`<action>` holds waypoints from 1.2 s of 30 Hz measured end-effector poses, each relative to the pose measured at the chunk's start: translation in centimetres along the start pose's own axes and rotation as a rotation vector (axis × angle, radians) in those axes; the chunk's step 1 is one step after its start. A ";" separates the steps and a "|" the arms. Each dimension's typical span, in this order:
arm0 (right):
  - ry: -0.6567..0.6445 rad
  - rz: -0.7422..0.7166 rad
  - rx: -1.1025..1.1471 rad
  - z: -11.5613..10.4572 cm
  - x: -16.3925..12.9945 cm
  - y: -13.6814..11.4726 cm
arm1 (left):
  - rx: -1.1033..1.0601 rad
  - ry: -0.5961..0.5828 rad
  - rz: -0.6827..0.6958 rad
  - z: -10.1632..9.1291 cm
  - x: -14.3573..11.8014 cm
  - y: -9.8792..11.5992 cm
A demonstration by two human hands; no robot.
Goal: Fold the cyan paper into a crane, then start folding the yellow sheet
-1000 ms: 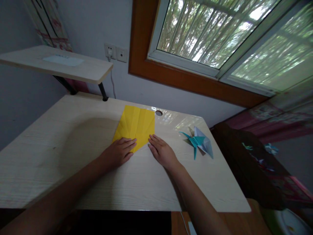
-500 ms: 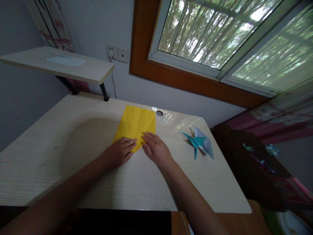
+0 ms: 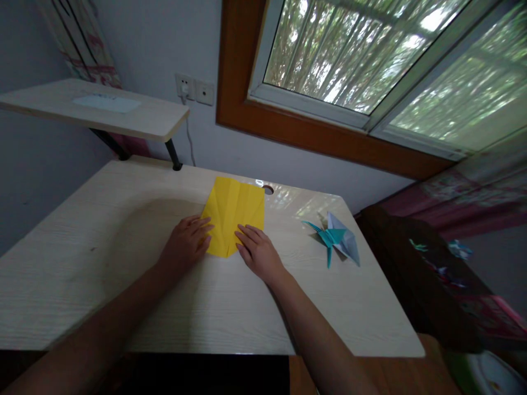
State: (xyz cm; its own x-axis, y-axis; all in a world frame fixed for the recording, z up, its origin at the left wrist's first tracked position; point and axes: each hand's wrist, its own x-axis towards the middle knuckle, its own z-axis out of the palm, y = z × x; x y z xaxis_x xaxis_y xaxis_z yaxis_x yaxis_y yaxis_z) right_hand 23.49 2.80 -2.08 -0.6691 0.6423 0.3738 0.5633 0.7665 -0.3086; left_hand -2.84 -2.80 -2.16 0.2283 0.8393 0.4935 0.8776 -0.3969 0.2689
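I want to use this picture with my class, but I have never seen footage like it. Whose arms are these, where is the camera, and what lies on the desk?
The camera sits on a person's head, looking forward and down, so both arms are that person's own. The left hand and right hand press flat on the near corners of a creased yellow paper on a pale wooden desk. Neither hand has a grip on anything. A folded blue paper crane lies to the right.
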 end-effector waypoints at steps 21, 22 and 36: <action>-0.034 0.008 0.006 -0.3 -0.4 -0.2 | -0.422 0.214 0.009 -2.2 -1.2 0.8; -0.039 0.000 0.009 -0.4 -0.3 -0.4 | -0.411 0.209 0.079 -2.2 -1.2 0.9; -0.081 -0.023 0.027 -0.7 -0.4 -1.3 | -0.069 -0.209 0.288 0.4 0.1 1.4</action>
State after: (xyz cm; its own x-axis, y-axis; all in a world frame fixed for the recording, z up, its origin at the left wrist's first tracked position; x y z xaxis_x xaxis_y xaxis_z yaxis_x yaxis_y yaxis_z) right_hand 23.36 1.50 -1.25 -0.7192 0.6218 0.3099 0.5348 0.7802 -0.3244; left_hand -1.39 -3.14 -2.04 0.5494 0.7447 0.3790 0.7359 -0.6460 0.2026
